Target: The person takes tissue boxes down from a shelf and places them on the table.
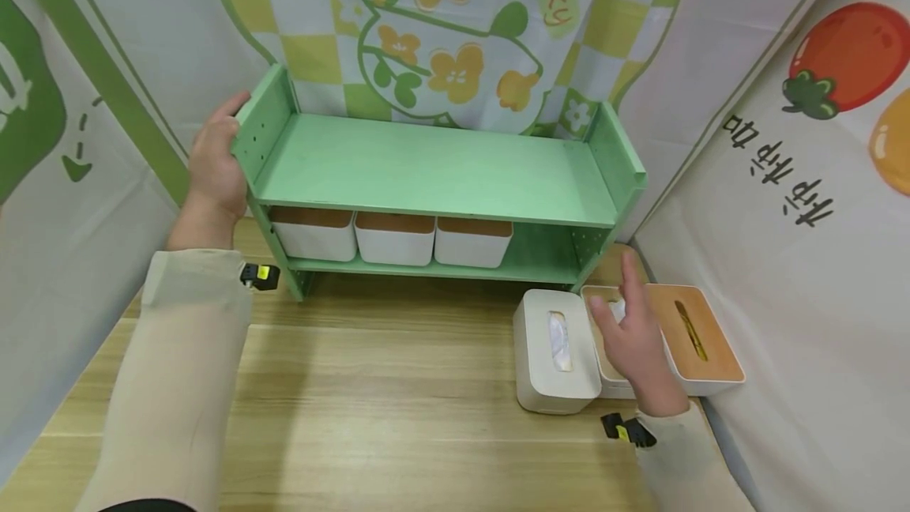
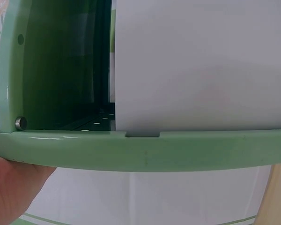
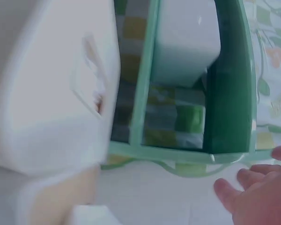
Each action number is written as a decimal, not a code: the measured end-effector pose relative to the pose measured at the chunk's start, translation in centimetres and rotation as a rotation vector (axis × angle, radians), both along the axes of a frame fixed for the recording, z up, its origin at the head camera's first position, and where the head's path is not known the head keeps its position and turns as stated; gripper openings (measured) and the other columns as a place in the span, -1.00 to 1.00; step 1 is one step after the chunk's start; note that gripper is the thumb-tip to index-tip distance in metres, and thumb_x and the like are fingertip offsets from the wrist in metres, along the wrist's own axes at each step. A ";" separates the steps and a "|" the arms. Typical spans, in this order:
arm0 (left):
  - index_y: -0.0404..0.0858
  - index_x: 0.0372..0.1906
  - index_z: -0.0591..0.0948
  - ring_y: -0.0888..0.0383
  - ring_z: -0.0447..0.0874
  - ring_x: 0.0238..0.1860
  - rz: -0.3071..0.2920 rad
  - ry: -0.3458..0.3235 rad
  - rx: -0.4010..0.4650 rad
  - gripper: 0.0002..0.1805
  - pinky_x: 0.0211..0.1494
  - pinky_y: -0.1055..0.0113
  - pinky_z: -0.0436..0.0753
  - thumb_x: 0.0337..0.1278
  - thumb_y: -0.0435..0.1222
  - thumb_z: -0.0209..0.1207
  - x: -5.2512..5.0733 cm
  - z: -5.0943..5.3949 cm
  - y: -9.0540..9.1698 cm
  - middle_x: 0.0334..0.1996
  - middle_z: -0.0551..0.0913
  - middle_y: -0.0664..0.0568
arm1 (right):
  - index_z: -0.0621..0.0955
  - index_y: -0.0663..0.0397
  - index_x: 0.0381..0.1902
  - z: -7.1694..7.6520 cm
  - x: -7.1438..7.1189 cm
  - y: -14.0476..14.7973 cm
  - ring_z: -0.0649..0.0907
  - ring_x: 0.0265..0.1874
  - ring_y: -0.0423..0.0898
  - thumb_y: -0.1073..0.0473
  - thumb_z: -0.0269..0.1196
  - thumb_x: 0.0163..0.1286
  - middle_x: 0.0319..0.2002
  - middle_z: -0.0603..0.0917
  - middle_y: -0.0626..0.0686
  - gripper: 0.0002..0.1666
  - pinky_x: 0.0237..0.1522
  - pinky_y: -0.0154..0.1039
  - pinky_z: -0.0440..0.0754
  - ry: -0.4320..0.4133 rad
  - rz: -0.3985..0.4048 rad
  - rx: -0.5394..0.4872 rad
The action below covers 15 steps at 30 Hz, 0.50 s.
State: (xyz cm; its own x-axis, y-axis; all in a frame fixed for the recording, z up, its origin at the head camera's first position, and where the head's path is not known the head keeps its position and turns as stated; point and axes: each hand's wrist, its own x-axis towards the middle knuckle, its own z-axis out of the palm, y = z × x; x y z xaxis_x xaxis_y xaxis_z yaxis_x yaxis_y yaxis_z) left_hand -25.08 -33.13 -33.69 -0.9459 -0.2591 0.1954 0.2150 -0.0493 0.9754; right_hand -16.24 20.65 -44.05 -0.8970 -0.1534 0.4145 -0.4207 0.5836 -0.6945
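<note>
Fingers (image 1: 629,279) of my right hand (image 1: 640,342) are spread, thumb held well apart, pinching nothing; they hang over two wood-topped tissue boxes, the middle one (image 1: 608,362) and the right one (image 1: 700,334). With my left hand (image 1: 216,164) I touch the outer side of the green shelf (image 1: 441,168), which stands upright on the table (image 1: 398,393); whether those fingertips curl round its back edge or only press, I cannot tell.

If I push too hard from the left, the shelf could skid or twist; the three white boxes (image 1: 395,243) on its lower board could then slide toward the gap at their right. If I drop my right wrist carelessly, it could knock the white tissue box (image 1: 539,346) against the shelf's right leg – the two look close, though I cannot say if they touch.

That leg's foot is hidden behind the white tissue box; the upper board covers the backs of the three boxes; my right hand blocks part of both wood-topped ones. A pale shape smears across my right wrist view – likely a tissue box, too blurred to tell which; my left wrist view cuts off most of the hand.
</note>
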 end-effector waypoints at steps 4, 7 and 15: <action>0.13 0.49 0.35 0.13 0.37 -0.02 0.001 -0.011 0.006 -0.42 -0.01 0.26 0.43 0.47 -0.18 -0.35 0.0 0.1 0.0 0.37 0.25 0.02 | -0.19 0.20 0.59 2.0 -1.6 0.0 -0.08 0.52 0.07 0.33 0.08 0.51 0.58 -0.18 0.15 -0.08 0.42 0.06 -0.03 0.047 0.063 -0.108; 0.15 0.48 0.36 0.13 0.37 -0.04 0.001 -0.024 0.015 -0.42 -0.05 0.27 0.45 0.47 -0.18 -0.34 0.0 0.1 0.0 0.36 0.26 0.02 | -0.26 0.21 0.58 3.8 -2.0 -0.7 -0.12 0.53 0.05 0.29 0.02 0.55 0.58 -0.22 0.16 -0.10 0.45 -0.05 -0.12 0.042 0.108 -0.181; 0.15 0.48 0.36 0.13 0.38 -0.05 0.003 -0.028 0.026 -0.42 -0.09 0.29 0.48 0.46 -0.19 -0.33 -0.1 0.2 0.0 0.36 0.26 0.02 | -0.20 0.35 0.55 6.5 -5.1 -1.6 -0.06 0.49 0.28 0.23 -0.08 0.57 0.53 -0.08 0.38 -0.19 0.42 0.18 -0.12 0.232 0.318 -0.363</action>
